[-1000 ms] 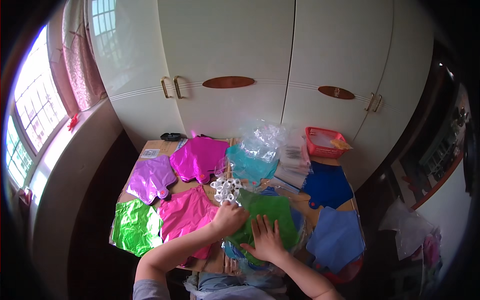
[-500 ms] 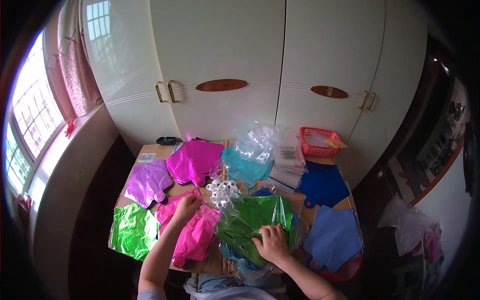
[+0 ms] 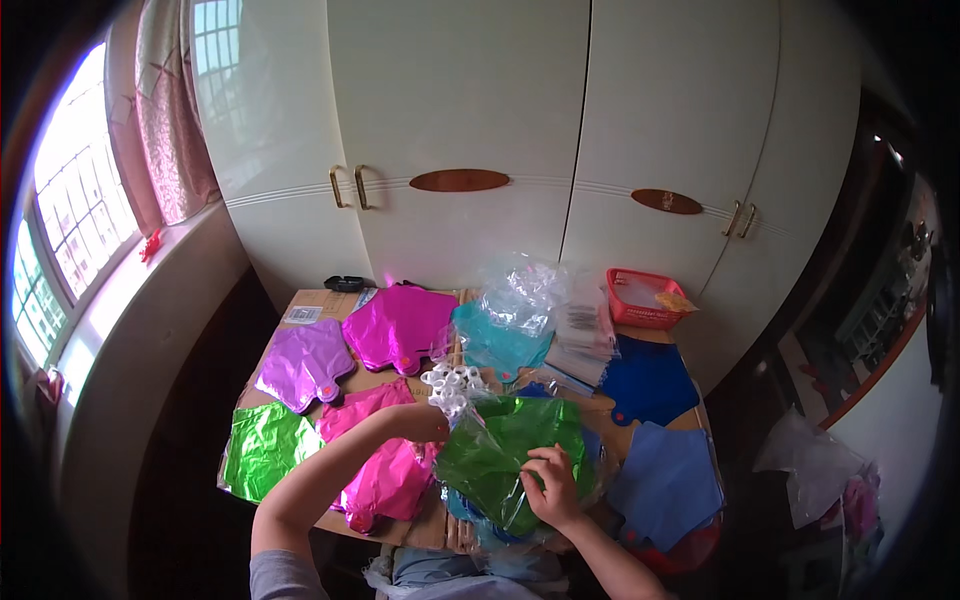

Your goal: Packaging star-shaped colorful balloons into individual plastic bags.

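A clear plastic bag with green foil sheets [image 3: 500,450] inside lies in front of me on top of other bagged blue pieces [image 3: 490,518]. My left hand [image 3: 425,424] is curled over the bag's left edge, close to a heap of small white rings [image 3: 455,385]. Its fingertips are mostly hidden, so what they hold does not show. Over the bag's right half is my right hand [image 3: 552,486], fingers loosely bent and apart, thumb low. Under my left forearm lies a stack of shiny pink foil pieces [image 3: 390,485].
Foil stacks surround the bag: bright green [image 3: 265,455], lilac [image 3: 303,365], magenta [image 3: 400,325], teal [image 3: 490,342], dark blue [image 3: 648,380] and pale blue [image 3: 668,480]. Crumpled clear plastic [image 3: 525,290], flat bags [image 3: 588,335] and a red basket [image 3: 640,318] stand near the white cupboard [image 3: 460,90].
My left hand has moved right from above the pink stack to the bag's left edge. The right hand has risen from lying flat, its fingers now bent. The view has shifted slightly.
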Demonstrator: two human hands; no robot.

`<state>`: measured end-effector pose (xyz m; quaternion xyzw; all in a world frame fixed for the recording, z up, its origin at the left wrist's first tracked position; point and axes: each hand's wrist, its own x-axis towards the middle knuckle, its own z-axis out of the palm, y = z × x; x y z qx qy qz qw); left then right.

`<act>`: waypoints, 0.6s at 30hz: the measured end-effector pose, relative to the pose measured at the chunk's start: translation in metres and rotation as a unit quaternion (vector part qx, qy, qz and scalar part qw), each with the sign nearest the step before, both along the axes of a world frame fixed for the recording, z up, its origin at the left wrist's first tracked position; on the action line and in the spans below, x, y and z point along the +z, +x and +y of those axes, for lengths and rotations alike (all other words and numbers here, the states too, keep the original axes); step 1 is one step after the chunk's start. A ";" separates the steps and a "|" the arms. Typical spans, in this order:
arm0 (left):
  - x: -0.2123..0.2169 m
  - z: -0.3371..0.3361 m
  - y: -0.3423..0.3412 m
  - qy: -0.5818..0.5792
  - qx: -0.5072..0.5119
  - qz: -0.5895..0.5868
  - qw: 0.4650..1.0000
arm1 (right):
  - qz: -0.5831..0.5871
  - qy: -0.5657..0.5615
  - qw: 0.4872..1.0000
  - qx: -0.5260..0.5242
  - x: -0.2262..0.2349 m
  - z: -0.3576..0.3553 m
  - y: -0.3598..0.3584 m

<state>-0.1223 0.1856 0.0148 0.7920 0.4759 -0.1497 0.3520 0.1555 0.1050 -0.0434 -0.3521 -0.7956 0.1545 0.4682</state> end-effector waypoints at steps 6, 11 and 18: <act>-0.045 -0.001 0.009 0.066 0.179 -0.069 0.979 | 0.006 0.015 0.999 0.033 0.002 0.006 -0.007; -0.013 -0.027 0.034 -0.234 0.417 -0.373 0.795 | 0.022 0.040 0.998 0.048 -0.007 0.010 -0.004; -0.030 -0.054 0.028 -0.145 0.332 -0.478 0.800 | -0.012 0.060 0.997 0.050 0.027 0.017 0.010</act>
